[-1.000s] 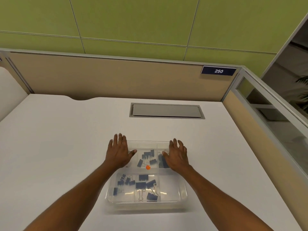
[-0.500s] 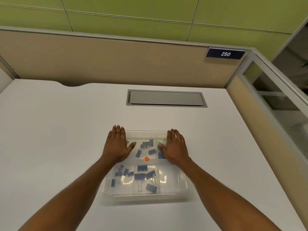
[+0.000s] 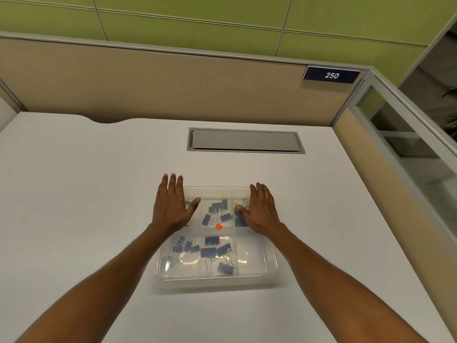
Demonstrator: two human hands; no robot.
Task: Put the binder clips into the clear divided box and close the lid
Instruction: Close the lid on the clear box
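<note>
Hardly anything differs from half a second ago: the clear divided box (image 3: pixel 217 280) sits in the same spot on the white desk (image 3: pixel 74 194), blue binder clips (image 3: pixel 210 252) in its compartments, lid (image 3: pixel 249 256) down. The left hand (image 3: pixel 170 206) and right hand (image 3: pixel 262 211) stay spread flat on the lid's far half, fingers straight, gripping nothing.

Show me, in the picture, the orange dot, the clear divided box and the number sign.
orange dot (image 3: pixel 218 226): head view, its centre.
clear divided box (image 3: pixel 256 258): head view, bare near right compartment.
number sign (image 3: pixel 331 75): head view, on the digits 250.
</note>
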